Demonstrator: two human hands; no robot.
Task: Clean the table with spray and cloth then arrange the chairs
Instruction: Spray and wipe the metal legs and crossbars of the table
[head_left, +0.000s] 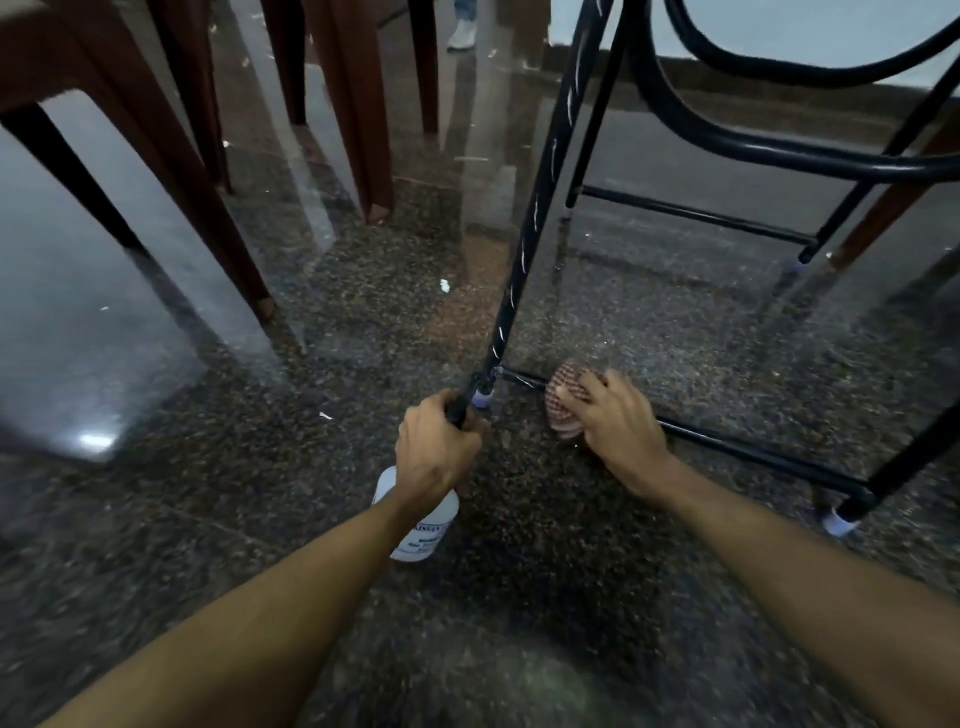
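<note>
I am low down, looking at the black metal frame of the table (540, 208) near the floor. My left hand (436, 452) grips the black head of a white spray bottle (423, 530), which hangs below my wrist, right beside the frame's front leg foot. My right hand (618, 421) holds a bunched red-and-white checked cloth (563, 400) against the frame's low crossbar (753, 452). Brown plastic chairs (343, 104) stand to the left and behind.
The floor is dark, glossy speckled stone (519, 597) with small white scraps on it. Brown chair legs (208, 208) crowd the left. More black tubing (779, 150) curves overhead at the right. A person's white shoe (462, 34) shows at the far top.
</note>
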